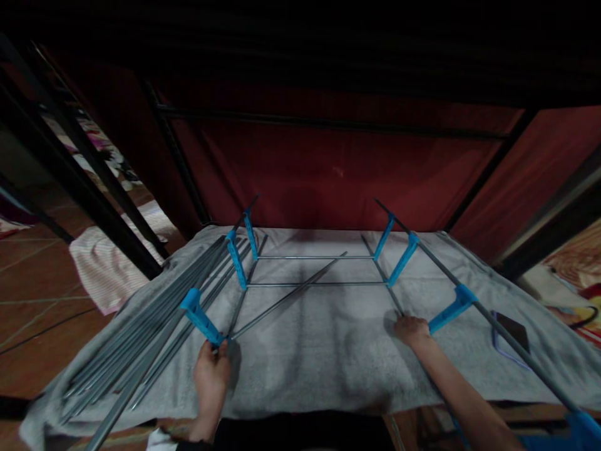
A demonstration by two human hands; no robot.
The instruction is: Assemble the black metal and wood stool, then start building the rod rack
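Left hand (211, 369): my left hand sits low and left of centre; its grip is curled around the near end of the left rail, right at the foot of the nearest blue connector (201, 316); the fingers are wrapped on the metal, thumb side up.
Right hand (410, 329): my right hand lies further out to the right; palm down, fingers bent onto the near end of the right lower rod; whether the grip truly clasps the rod or only presses on it, I cannot tell; a blue connector (453, 307) is just beside it on the right.
Rack frame (319, 270): a part-built frame of thin grey rods and blue plastic connectors lies between my 2 hands; 2 cross rods run side to side at its far end; 1 loose-looking rod (291, 293) lies slantwise across the middle, from near my left hand up toward the far right.
Blue connectors: I count 3 on the left side and 3 on the right; each stands tilted between a lower rod and an upper rail.
Spare rods (141, 341): a bundle of grey rods lies on the left, fanned out alongside the frame, touching the cloth.
Surface: everything lies on a grey cloth (328, 363) spread over a flat platform.
Dark card (511, 329): a flat dark rectangle lies on the cloth to the right, beyond the right rail.
Surroundings: dark red fabric panels (338, 175) on black bars close the back; tiled floor (37, 300) shows on the left.
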